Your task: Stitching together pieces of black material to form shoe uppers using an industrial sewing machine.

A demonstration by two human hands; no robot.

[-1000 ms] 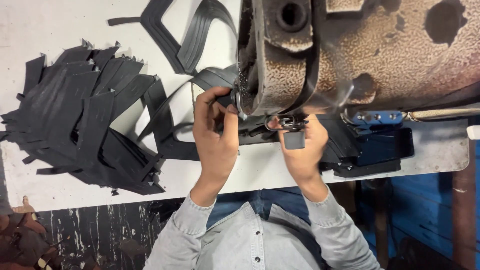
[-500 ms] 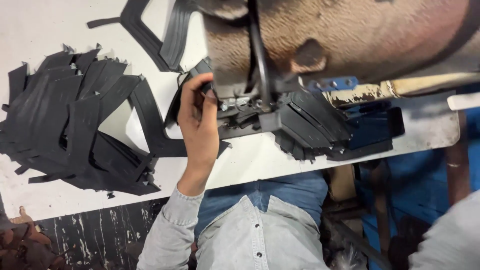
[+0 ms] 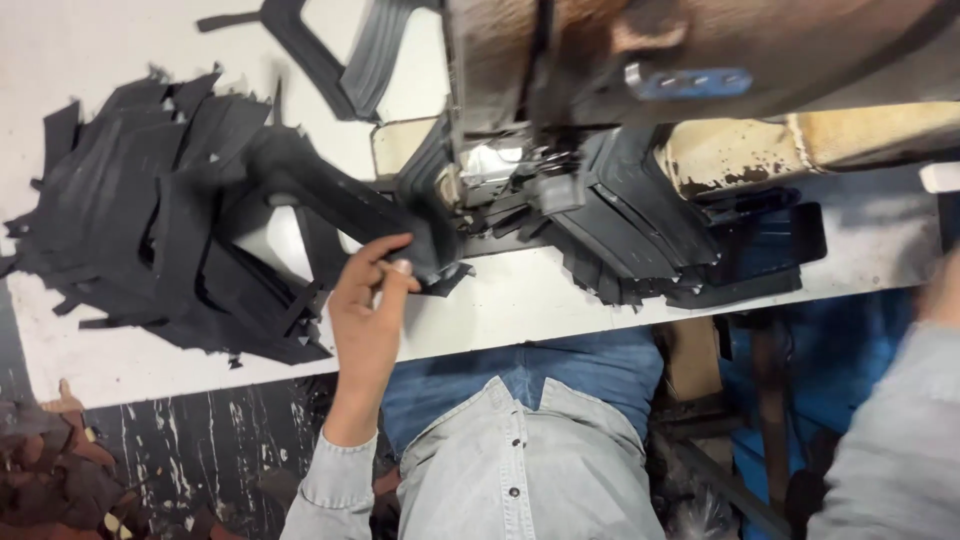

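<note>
Gripping a dark leather strip between thumb and curled fingers, the left hand rests at the near edge of a white table, just left of a worn sewing machine. More black pieces are heaped to the left. Only a blurred grey right sleeve shows at the far right; whether that hand is closed or empty cannot be told.

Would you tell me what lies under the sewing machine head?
Under the sewing machine head lie a metal plate and dark cut pieces, one gripped by the left hand. The needle is covered by the head.
</note>
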